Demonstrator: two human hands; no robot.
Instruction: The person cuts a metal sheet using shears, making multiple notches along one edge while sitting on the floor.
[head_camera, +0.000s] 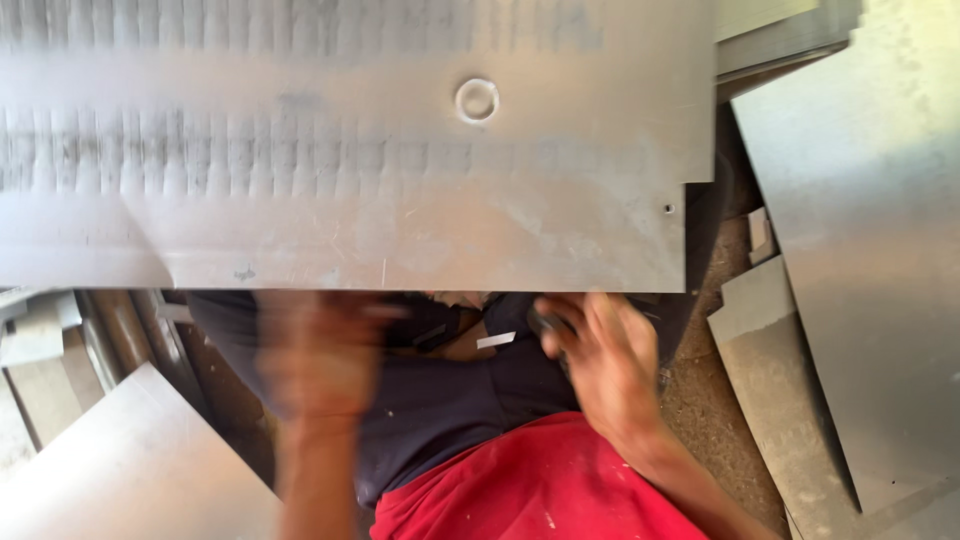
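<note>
The large grey metal sheet (350, 150) lies flat across the upper part of the view, its near edge running just above both hands; it carries a pressed round boss (477, 100) near the middle and a small hole (668, 209) close to the notched right corner. The left hand (320, 355) is raised just beneath the near edge and is heavily blurred, so whether it is clenched or released cannot be told, nor whether it touches the sheet. The right hand (600, 365) is curled below the edge, fingers bent around what appears to be a small dark object (548, 322); the blur prevents naming that object or confirming the grasp. A small pale strip (496, 340) lies between the two hands on the dark fabric of the lap. As a judgement: work along this edge is best done with the sheet steadied flat so it cannot rock, fingers kept clear of the cut edge and the notched corner, and pressure applied squarely and not at an angle. Further grey offcut sheets (860, 250) rest on the floor (715, 400) to the right, and another pale panel (130, 470) lies at lower left. No container is visible in this view; nothing is held in a bin, tray or box.
</note>
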